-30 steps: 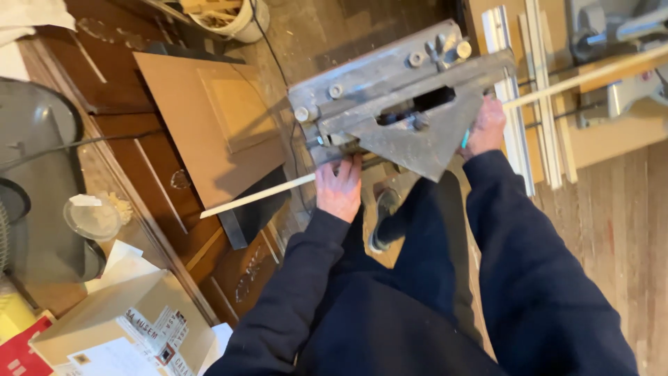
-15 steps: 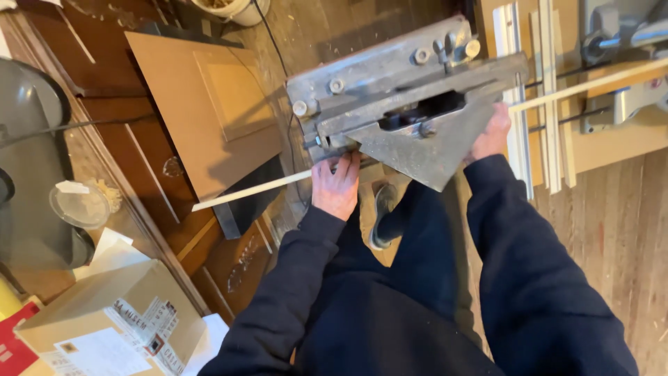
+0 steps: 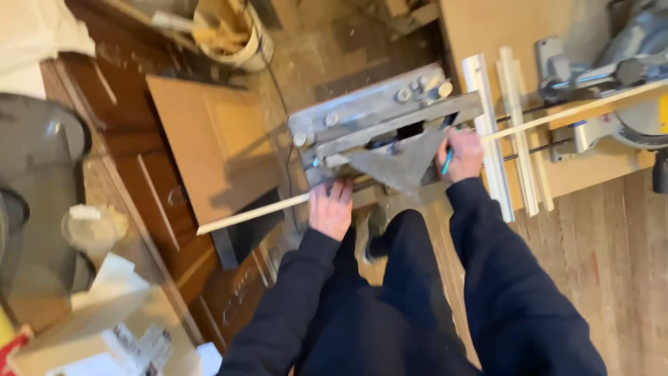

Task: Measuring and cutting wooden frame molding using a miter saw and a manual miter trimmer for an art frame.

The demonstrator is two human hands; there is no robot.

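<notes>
A long thin pale wood strip (image 3: 250, 213) runs across the view, passing under a grey metal jig with a triangular plate (image 3: 390, 136). My left hand (image 3: 332, 206) presses down on the strip at the jig's near left corner, fingers spread. At the jig's right side, my right hand (image 3: 461, 154) holds a blue pencil (image 3: 446, 162), its tip by the strip. The strip goes on to the right over the board (image 3: 557, 117) toward a mitre saw (image 3: 637, 104).
A brown cabinet door panel (image 3: 216, 150) leans left of the jig. White trim pieces (image 3: 490, 146) lie on the saw's board. A bucket of wood scraps (image 3: 233, 31) stands at the back. A cardboard box (image 3: 104, 334) and a clear cup (image 3: 90, 230) sit at the left.
The view has shifted, so everything sits further right and lower in frame. Both hands keep their places on the strip and jig.
</notes>
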